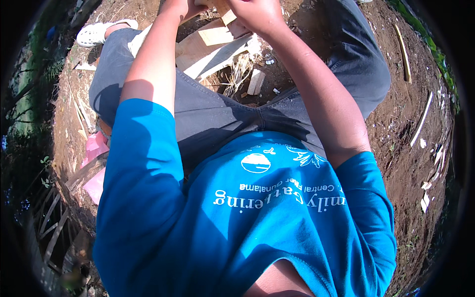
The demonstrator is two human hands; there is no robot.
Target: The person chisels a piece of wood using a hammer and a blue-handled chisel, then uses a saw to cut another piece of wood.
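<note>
At the upper edge, my left hand (184, 9) and my right hand (258, 18) are both partly cut off by the picture. Between them is a pale piece of wood (221, 8), and the fingers of both hands look closed on it; its far end lies out of view. Just below, between my legs, rests a larger chopped wood block (202, 43) with pale cut faces. A split length of wood (217, 58) with a frayed, splintered end leans beside it.
Brown soil (391, 128) surrounds me, strewn with wood chips and strips. A small wood offcut (256, 82) lies near my lap. Long thin wood strips (403, 53) lie on the right. My left foot wears a white shoe (94, 34). Something pink (95, 148) lies by my left side.
</note>
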